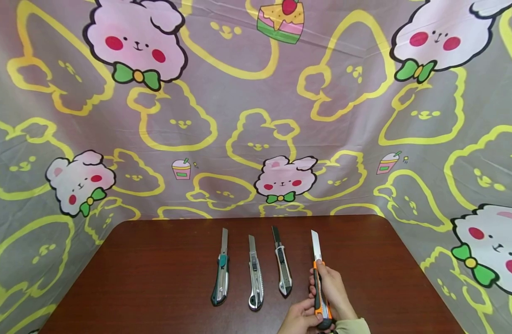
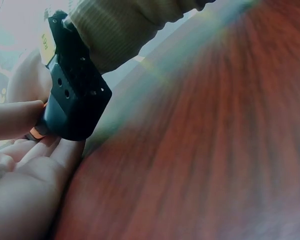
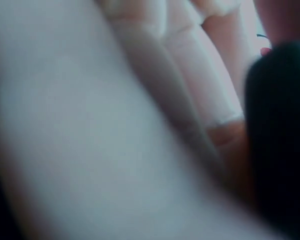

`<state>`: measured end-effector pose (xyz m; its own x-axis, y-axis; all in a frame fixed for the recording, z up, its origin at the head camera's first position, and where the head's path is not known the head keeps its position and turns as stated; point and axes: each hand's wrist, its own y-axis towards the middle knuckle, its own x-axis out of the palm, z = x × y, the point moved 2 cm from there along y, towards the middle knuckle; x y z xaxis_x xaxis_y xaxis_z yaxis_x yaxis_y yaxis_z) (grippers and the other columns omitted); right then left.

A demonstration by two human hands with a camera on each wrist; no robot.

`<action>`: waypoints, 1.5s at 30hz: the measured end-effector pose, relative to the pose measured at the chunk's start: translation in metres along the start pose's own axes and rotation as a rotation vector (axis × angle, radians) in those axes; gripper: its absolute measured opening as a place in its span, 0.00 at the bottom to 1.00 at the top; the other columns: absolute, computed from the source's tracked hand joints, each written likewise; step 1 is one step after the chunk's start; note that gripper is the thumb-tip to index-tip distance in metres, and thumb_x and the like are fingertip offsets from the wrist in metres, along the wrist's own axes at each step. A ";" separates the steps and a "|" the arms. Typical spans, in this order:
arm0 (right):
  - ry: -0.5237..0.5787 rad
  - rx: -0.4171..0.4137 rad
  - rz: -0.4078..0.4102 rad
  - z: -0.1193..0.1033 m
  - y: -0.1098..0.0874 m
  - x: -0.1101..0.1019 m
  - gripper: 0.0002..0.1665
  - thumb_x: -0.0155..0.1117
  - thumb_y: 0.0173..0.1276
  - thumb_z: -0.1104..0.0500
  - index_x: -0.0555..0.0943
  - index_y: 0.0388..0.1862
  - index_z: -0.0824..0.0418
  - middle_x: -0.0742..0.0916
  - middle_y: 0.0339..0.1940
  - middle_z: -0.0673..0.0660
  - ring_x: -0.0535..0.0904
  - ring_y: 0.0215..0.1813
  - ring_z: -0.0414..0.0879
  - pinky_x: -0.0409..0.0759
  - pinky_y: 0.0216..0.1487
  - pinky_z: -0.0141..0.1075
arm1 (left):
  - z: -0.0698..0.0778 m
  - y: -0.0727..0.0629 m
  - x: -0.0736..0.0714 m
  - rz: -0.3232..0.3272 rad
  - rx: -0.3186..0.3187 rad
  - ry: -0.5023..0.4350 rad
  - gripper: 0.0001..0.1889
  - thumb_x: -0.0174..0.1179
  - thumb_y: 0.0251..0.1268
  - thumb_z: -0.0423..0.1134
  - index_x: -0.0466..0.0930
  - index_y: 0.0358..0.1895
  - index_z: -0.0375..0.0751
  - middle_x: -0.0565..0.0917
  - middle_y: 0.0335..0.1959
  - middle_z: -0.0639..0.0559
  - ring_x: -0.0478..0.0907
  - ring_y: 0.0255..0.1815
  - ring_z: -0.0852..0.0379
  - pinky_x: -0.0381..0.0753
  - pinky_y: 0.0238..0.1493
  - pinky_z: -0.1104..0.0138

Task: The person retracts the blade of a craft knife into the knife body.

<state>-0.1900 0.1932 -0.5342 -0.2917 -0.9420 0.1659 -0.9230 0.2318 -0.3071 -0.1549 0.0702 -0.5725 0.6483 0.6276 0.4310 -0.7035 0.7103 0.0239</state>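
Observation:
In the head view an orange-and-black utility knife [image 1: 317, 299] points away from me, its silver blade [image 1: 316, 244] extended. My right hand [image 1: 335, 287] grips its handle from the right side, thumb near the blade end. At the black butt end, my left hand [image 1: 299, 317] pinches the handle. The left wrist view catches my left hand [image 2: 25, 185] under a sliver of the orange handle [image 2: 36, 133]. Blurred fingers of my right hand [image 3: 200, 75] fill much of the right wrist view, where a dark shape at the right is too blurred to identify.
Left of my hands, several more utility knives lie on the brown table [image 1: 156, 273]: a green-and-silver one [image 1: 220, 280], a silver one [image 1: 256, 278] and a grey-and-black one [image 1: 283, 271], blades out. A patterned cloth [image 1: 222, 157] hangs behind and beside the table.

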 end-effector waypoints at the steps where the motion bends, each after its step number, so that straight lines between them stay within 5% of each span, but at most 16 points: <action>1: 0.005 -0.009 0.002 0.000 0.000 0.000 0.26 0.43 0.78 0.44 0.70 0.42 0.69 0.74 0.19 0.50 0.68 0.16 0.42 0.75 0.20 0.35 | 0.000 0.000 0.000 0.001 0.002 0.003 0.25 0.54 0.63 0.28 0.65 0.61 0.16 0.76 0.51 0.18 0.84 0.45 0.42 0.84 0.41 0.69; 10: 0.014 -0.054 -0.002 -0.002 -0.003 0.003 0.23 0.42 0.79 0.49 0.70 0.43 0.70 0.75 0.18 0.50 0.68 0.16 0.41 0.72 0.18 0.33 | 0.001 -0.001 0.000 0.004 -0.006 -0.033 0.23 0.54 0.63 0.27 0.64 0.57 0.11 0.77 0.49 0.18 0.84 0.37 0.58 0.84 0.41 0.68; 34: 0.049 -0.099 -0.084 0.004 0.000 0.002 0.21 0.45 0.77 0.54 0.68 0.50 0.74 0.77 0.21 0.52 0.68 0.15 0.42 0.70 0.17 0.33 | 0.006 0.000 0.003 0.068 -0.046 -0.073 0.20 0.52 0.62 0.22 0.65 0.55 0.11 0.77 0.50 0.19 0.84 0.42 0.46 0.84 0.46 0.59; 45: -0.005 -0.064 -0.034 -0.005 -0.001 0.000 0.24 0.40 0.77 0.53 0.67 0.59 0.72 0.86 0.26 0.54 0.74 0.18 0.43 0.77 0.22 0.36 | 0.006 -0.001 0.003 0.053 -0.053 -0.127 0.23 0.54 0.62 0.25 0.67 0.61 0.19 0.80 0.50 0.24 0.85 0.40 0.54 0.84 0.43 0.66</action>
<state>-0.1901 0.1938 -0.5293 -0.2585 -0.9508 0.1709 -0.9467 0.2142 -0.2407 -0.1542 0.0695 -0.5662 0.5661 0.6220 0.5410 -0.7176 0.6948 -0.0479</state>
